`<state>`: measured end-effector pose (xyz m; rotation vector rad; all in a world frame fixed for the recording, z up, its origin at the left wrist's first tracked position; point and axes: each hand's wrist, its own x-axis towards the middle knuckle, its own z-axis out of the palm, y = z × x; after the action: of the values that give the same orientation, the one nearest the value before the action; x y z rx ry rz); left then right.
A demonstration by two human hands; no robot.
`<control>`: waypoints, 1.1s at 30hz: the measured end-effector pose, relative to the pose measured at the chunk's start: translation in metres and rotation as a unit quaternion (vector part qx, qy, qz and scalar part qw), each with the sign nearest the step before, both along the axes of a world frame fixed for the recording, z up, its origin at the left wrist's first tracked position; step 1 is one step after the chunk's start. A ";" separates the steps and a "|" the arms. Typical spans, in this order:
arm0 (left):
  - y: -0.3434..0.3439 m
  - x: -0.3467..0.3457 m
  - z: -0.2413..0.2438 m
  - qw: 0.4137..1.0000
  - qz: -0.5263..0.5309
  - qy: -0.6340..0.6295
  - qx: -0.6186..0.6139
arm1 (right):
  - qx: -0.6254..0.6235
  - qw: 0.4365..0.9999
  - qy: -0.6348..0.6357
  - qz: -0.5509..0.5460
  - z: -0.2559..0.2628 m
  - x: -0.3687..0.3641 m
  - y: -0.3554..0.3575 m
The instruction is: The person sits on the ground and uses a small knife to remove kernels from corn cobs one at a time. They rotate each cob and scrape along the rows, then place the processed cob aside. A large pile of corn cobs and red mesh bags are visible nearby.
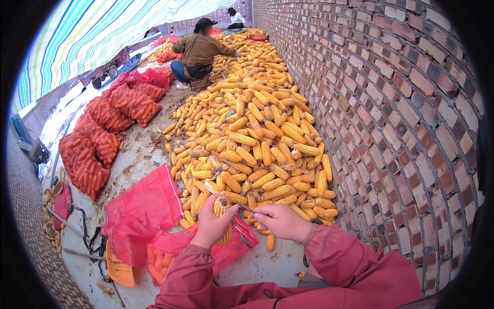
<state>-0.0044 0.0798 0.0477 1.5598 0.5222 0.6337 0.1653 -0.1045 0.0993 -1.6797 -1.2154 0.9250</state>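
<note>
In the head view, my left hand (217,221) is closed around an ear of corn (221,206), held with one end up. My right hand (278,221) grips a thin, dark pointed tool (246,207), whose tip lies close to the left thumb; whether it touches the ear cannot be told. Both hands are over the near end of a long heap of yellow corn ears (266,154). Below the left forearm lies a red mesh sack (235,247) partly filled with ears.
A brick wall (386,116) borders the heap on the right. At left are filled mesh sacks (83,154), an empty-looking red sack (142,204) and an orange plastic shovel blade (119,266). A person (198,50) sits farther up the heap; another person (236,19) is beyond.
</note>
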 end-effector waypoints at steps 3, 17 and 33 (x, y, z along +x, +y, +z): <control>0.003 -0.002 -0.007 0.994 0.013 0.005 0.111 | -0.016 0.999 -0.027 -0.011 0.006 -0.005 0.000; -0.021 0.006 0.013 0.993 0.042 -0.024 0.104 | -0.036 0.999 0.017 -0.015 0.015 -0.014 0.001; -0.022 -0.006 0.021 0.986 0.078 -0.019 0.149 | 0.022 0.999 -0.027 -0.010 0.011 -0.020 0.003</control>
<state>-0.0101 0.0575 0.0682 1.7955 0.5422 0.8920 0.1458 -0.1011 0.1106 -1.6886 -1.2450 0.8394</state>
